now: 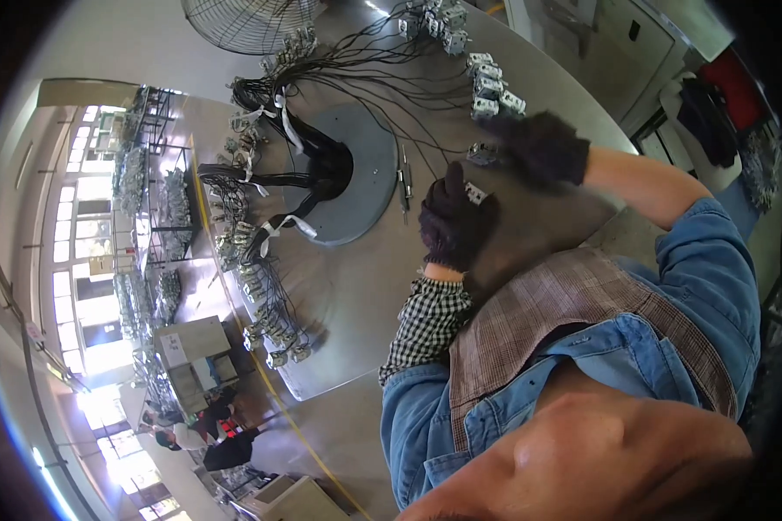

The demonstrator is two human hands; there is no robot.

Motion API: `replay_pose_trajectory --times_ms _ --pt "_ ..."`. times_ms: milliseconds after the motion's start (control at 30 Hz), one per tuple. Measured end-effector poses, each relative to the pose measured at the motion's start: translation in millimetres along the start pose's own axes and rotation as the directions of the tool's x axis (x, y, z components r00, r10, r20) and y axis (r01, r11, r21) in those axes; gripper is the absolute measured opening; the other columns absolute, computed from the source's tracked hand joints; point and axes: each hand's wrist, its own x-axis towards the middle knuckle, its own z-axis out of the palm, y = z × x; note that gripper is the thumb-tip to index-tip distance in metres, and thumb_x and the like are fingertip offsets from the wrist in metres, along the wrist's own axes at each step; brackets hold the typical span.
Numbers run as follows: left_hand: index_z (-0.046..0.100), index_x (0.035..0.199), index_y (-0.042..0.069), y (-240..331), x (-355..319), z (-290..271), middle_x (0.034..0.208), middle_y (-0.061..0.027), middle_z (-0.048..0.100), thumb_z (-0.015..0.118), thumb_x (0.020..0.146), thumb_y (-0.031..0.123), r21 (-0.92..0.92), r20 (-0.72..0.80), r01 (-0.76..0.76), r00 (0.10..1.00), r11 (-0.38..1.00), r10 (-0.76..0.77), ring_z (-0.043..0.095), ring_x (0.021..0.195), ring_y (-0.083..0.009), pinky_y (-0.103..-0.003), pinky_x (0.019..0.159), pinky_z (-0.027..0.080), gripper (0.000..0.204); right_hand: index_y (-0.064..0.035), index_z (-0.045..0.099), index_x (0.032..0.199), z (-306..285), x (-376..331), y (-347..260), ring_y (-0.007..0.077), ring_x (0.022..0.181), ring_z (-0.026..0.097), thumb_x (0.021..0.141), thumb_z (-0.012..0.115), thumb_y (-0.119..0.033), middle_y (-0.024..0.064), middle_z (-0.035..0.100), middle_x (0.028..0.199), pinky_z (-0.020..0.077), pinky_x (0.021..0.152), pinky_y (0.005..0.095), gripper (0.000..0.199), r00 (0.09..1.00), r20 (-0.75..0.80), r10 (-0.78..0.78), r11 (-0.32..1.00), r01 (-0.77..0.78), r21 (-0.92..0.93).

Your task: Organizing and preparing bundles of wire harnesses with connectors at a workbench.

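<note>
My left hand (447, 224), in a black glove, is closed round a small silver block (475, 193), part of which shows beside the fingers. My right hand (543, 146), also black-gloved, is blurred and its fingers cannot be made out. It is close to another small block (483, 154) and to a row of silver-white blocks (488, 85) with dark holes. Thin black cables (391, 82) run from these blocks to thick black bundles (317, 178) tied with white strips. The bundles come out of a round grey disc (374, 204) on the table.
A slim screwdriver-like tool (405, 181) lies beside the disc. More cabled blocks (274, 347) line the table's left edge, and others (443, 24) are at the back. A wire-guarded fan (243, 22) stands at the far edge. People (226, 447) and loaded racks (174, 208) are off to the left.
</note>
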Motion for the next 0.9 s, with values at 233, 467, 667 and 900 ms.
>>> replay_pose_trajectory --times_ms 233,467,667,900 --pt "0.051 0.134 0.002 23 5 25 0.105 -0.0207 0.066 0.082 0.075 0.036 0.139 -0.136 0.082 0.989 0.987 -0.064 0.067 0.092 -0.0417 -0.052 0.076 0.056 0.074 -0.0047 0.051 0.141 49 41 1 0.0288 0.11 0.069 0.094 0.062 -0.02 0.0155 0.067 0.126 0.0544 0.101 0.0406 0.05 0.719 -0.204 -0.665 0.745 0.657 -0.116" --pt "0.066 0.114 0.006 10 6 12 0.104 -0.0181 0.071 0.078 0.082 0.045 0.14 0.1 0.271 0.953 0.952 -0.286 0.07 0.093 -0.0386 -0.049 0.077 0.056 0.052 -0.0044 0.062 0.12 24 76 4 0.0274 0.097 0.067 0.09 0.065 -0.026 0.0132 0.067 0.106 0.0549 0.087 0.0382 0.038 0.654 0.209 -0.727 0.676 0.63 0.381" --pt "0.069 0.107 0.005 0 21 9 0.102 -0.0207 0.071 0.079 0.081 0.048 0.191 0.389 0.241 0.871 0.951 -0.299 0.069 0.093 -0.0411 -0.05 0.077 0.056 0.051 -0.0061 0.066 0.119 53 60 5 0.0337 0.096 0.068 0.083 0.072 -0.039 0.0146 0.069 0.098 0.0551 0.087 0.0409 0.049 0.639 0.107 -0.761 0.64 0.716 0.279" --pt "0.067 0.107 0.005 11 22 4 0.098 -0.0198 0.07 0.082 0.078 0.049 0.207 0.338 0.278 0.879 0.938 -0.335 0.068 0.094 -0.0402 -0.05 0.079 0.056 0.056 -0.0041 0.065 0.114 17 79 -1 0.037 0.098 0.071 0.078 0.078 -0.051 0.0158 0.071 0.102 0.0562 0.089 0.0442 0.061 0.647 0.287 -0.706 0.695 0.555 0.458"
